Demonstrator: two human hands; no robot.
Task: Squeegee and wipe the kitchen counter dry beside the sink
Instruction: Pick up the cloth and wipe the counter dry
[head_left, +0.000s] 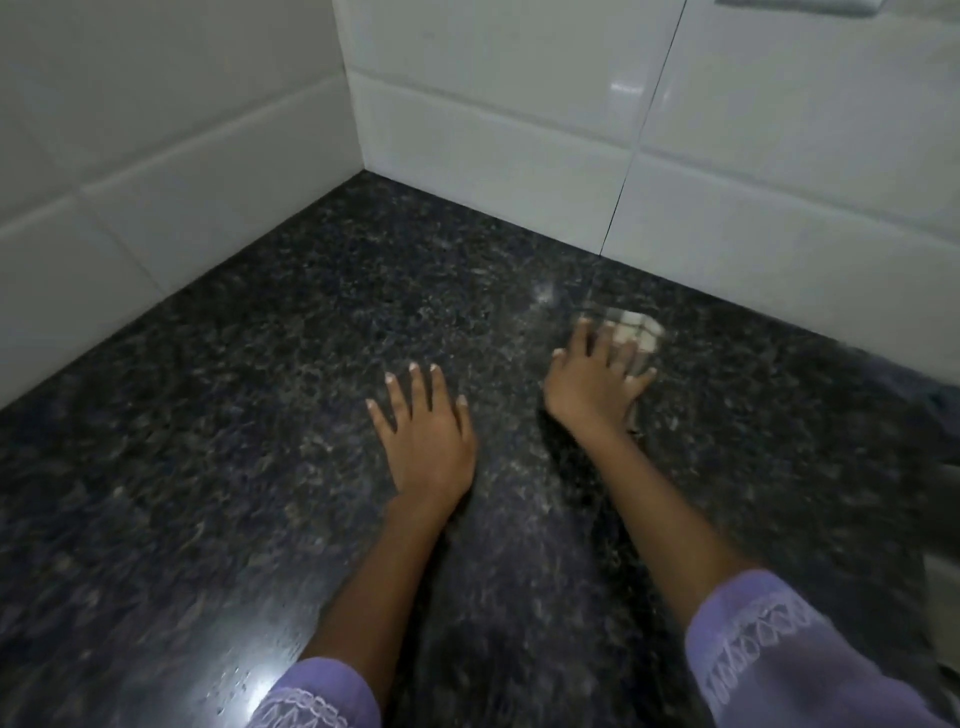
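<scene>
While the left hand (423, 436) lies flat with fingers spread on the dark worktop (208, 415), the right hand (597, 379) at two o'clock presses spread fingers on a blurred pale cloth (636, 330).

Dim overall, with a cool grey cast. One bright glare patch low on the granite counter (249, 675), another glint on the white wall tile (626, 91). Motion blur over the right hand (597, 384) and the pale cloth (636, 330) under it. Soft focus and bowed tile lines toward the edges.
</scene>
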